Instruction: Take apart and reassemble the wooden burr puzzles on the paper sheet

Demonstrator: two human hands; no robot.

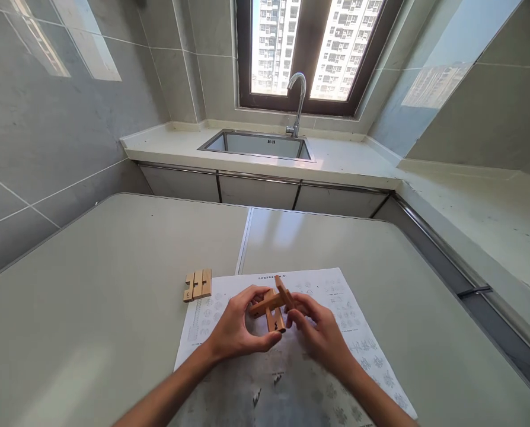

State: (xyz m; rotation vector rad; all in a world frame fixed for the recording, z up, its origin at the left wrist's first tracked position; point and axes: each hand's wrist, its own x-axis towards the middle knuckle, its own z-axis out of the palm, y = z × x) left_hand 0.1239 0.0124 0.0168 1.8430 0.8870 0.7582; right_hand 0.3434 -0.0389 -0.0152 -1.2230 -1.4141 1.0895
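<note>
Above a printed paper sheet (336,284), my two hands meet at a small wooden burr puzzle made of several crossed notched sticks (274,320). My left hand (236,326) is closed round it from the left, thumb at the lower end and fingers on the far side. My right hand (321,332) pinches an upright, tilted wooden stick (283,289) at the right of the assembly. Whether that stick is fully joined to the others I cannot tell. Dark marks show on the ends of some sticks. My right fingertips are partly hidden behind the wood.
Several notched wooden sticks (198,284) lie side by side at the sheet's upper left corner. The pale table (114,279) has a seam down its middle. Beyond it are a counter (167,142) with a sink (260,145), a tap (297,101) and a window.
</note>
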